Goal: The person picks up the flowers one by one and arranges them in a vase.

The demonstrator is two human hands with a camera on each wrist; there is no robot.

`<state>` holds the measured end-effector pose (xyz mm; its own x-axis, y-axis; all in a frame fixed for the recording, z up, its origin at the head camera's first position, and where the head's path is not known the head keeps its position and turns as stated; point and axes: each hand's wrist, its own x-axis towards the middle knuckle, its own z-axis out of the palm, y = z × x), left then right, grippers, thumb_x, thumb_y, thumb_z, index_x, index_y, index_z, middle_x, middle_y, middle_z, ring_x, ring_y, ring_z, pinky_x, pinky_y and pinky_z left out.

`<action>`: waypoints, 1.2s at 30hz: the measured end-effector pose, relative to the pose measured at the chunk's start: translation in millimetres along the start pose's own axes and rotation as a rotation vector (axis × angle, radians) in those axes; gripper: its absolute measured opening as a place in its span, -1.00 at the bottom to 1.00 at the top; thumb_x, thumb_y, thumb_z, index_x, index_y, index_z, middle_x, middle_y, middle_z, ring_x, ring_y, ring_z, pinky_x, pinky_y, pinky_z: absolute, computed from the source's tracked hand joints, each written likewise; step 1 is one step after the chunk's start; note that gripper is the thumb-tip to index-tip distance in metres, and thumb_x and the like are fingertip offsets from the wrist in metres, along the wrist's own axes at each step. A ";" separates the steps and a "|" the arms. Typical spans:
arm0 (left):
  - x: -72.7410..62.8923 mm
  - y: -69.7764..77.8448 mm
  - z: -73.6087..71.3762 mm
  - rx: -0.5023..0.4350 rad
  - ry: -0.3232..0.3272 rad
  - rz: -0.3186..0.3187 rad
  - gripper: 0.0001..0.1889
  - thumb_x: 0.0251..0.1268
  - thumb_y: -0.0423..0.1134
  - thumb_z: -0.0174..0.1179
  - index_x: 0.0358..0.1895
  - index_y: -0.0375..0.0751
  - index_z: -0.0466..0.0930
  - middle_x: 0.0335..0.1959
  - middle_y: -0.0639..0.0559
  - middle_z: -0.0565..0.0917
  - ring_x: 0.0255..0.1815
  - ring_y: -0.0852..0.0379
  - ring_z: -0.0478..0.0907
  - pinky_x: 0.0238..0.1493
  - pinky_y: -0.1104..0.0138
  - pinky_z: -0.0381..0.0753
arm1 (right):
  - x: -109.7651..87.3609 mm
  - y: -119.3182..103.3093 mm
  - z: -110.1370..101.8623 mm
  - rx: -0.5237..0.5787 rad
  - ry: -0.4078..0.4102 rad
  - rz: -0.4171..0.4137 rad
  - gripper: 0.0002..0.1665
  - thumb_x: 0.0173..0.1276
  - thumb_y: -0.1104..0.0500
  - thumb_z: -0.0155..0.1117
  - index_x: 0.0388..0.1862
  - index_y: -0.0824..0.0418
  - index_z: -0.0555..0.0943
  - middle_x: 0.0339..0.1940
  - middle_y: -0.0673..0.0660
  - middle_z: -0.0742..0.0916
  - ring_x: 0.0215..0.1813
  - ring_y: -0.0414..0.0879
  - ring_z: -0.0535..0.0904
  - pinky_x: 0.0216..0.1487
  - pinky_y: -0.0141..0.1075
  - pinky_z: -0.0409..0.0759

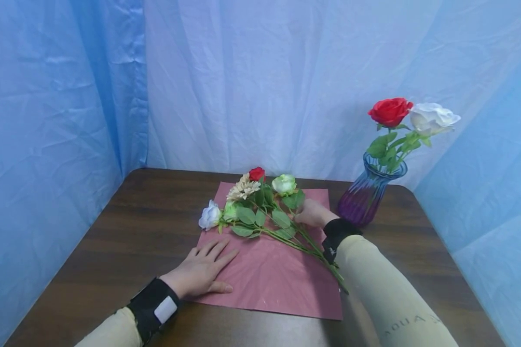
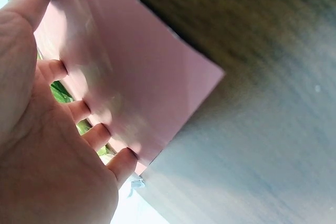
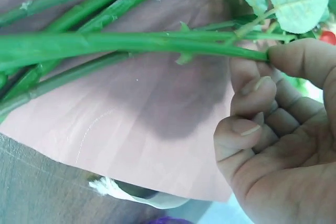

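Observation:
Several artificial flowers lie in a bunch on a sheet of pink wrapping paper (image 1: 260, 279): a red rose (image 1: 256, 174), a beige daisy-like flower (image 1: 243, 188), a pale green-white rose (image 1: 284, 184) and a white rose (image 1: 210, 215) at the left. Their green stems converge toward the paper's front right corner. My right hand (image 1: 314, 213) pinches a green flower stem (image 3: 220, 49) between thumb and index finger, its other fingers curled below. On the paper's left part, my left hand (image 1: 201, 272) rests palm down with fingers spread; its fingertips touch the paper in the left wrist view.
A blue-to-purple glass vase (image 1: 366, 195) stands at the table's back right, just beyond my right wrist. It holds a tall red rose (image 1: 390, 112) and a white rose (image 1: 432, 118). Blue-white curtains (image 1: 265, 86) hang around the dark wooden table (image 1: 91, 274).

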<state>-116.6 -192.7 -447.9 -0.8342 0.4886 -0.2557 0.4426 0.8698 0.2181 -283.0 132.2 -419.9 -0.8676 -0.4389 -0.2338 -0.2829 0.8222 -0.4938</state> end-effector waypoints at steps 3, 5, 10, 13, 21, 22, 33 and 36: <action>0.5 0.2 -0.3 -0.002 -0.002 0.001 -0.05 0.29 0.48 0.09 0.65 0.12 0.10 0.68 -0.13 0.02 0.64 -0.26 -0.07 0.43 -0.30 0.15 | -2.0 0.8 -4.0 0.029 -0.002 0.007 -0.71 0.25 0.22 0.25 -0.67 0.25 0.63 -0.80 -0.09 0.48 -0.68 -0.24 0.36 -0.51 -0.38 0.33; 0.2 0.7 -1.0 -0.005 -0.003 0.000 -0.05 0.29 0.48 0.09 0.64 0.12 0.10 0.68 -0.13 0.03 0.64 -0.27 -0.06 0.42 -0.30 0.15 | -3.4 0.9 -7.4 0.055 0.001 0.005 -0.69 0.25 0.21 0.25 -0.70 0.21 0.57 -0.80 -0.08 0.47 -0.69 -0.24 0.34 -0.54 -0.38 0.29; 0.0 0.2 -0.9 -0.004 -0.002 0.001 -0.05 0.29 0.48 0.08 0.64 0.12 0.10 0.67 -0.13 0.03 0.64 -0.26 -0.06 0.42 -0.30 0.15 | -8.1 -2.7 -18.1 0.122 -0.019 0.014 -0.72 0.33 0.24 0.24 -0.59 0.27 0.60 -0.74 0.02 0.54 -0.66 -0.20 0.40 -0.52 -0.37 0.33; 0.1 -0.1 -0.6 -0.007 -0.004 0.003 -0.05 0.30 0.48 0.08 0.65 0.13 0.09 0.68 -0.13 0.02 0.65 -0.26 -0.07 0.42 -0.31 0.14 | -11.6 -6.8 -25.6 0.139 -0.027 0.026 -0.76 0.39 0.26 0.19 -0.39 0.38 0.70 -0.67 0.08 0.63 -0.61 -0.15 0.49 -0.49 -0.36 0.38; 1.7 -1.5 1.9 -0.003 -0.017 -0.016 -0.05 0.28 0.49 0.08 0.65 0.18 0.07 0.69 -0.09 0.00 0.66 -0.24 -0.10 0.44 -0.30 0.12 | -17.3 -17.3 -47.1 0.063 -0.009 0.028 -0.68 0.43 0.27 0.05 -0.31 0.29 0.76 -0.52 0.18 0.74 -0.59 -0.17 0.45 -0.47 -0.33 0.38; 1.9 -1.6 1.8 -0.004 -0.017 -0.018 -0.05 0.28 0.49 0.08 0.65 0.18 0.07 0.69 -0.09 0.00 0.66 -0.24 -0.10 0.44 -0.30 0.12 | -17.4 -18.5 -49.5 0.056 -0.004 0.028 -0.67 0.43 0.27 0.05 -0.31 0.27 0.77 -0.51 0.18 0.75 -0.59 -0.17 0.45 -0.47 -0.32 0.38; 2.1 -1.6 1.9 -0.008 -0.014 -0.005 -0.05 0.30 0.48 0.08 0.65 0.14 0.08 0.68 -0.12 0.02 0.65 -0.26 -0.08 0.42 -0.35 0.12 | -24.1 -39.3 -67.7 -0.039 0.026 -0.072 -0.67 0.43 0.33 0.04 -0.38 0.29 0.74 -0.35 0.23 0.77 -0.56 -0.15 0.50 -0.42 -0.31 0.43; 1.6 -1.3 1.6 -0.007 -0.016 -0.003 -0.06 0.30 0.48 0.08 0.65 0.13 0.08 0.68 -0.13 0.02 0.64 -0.26 -0.08 0.41 -0.35 0.12 | -26.8 -46.3 -69.4 -0.075 0.024 -0.108 -0.67 0.42 0.36 0.05 -0.53 0.24 0.65 -0.50 0.18 0.74 -0.58 -0.17 0.43 -0.38 -0.29 0.38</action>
<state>-118.0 -193.0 -450.1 -0.8302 0.4868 -0.2715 0.4375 0.8710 0.2238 -275.0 131.0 -332.7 -0.8398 -0.5182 -0.1620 -0.4042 0.7960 -0.4505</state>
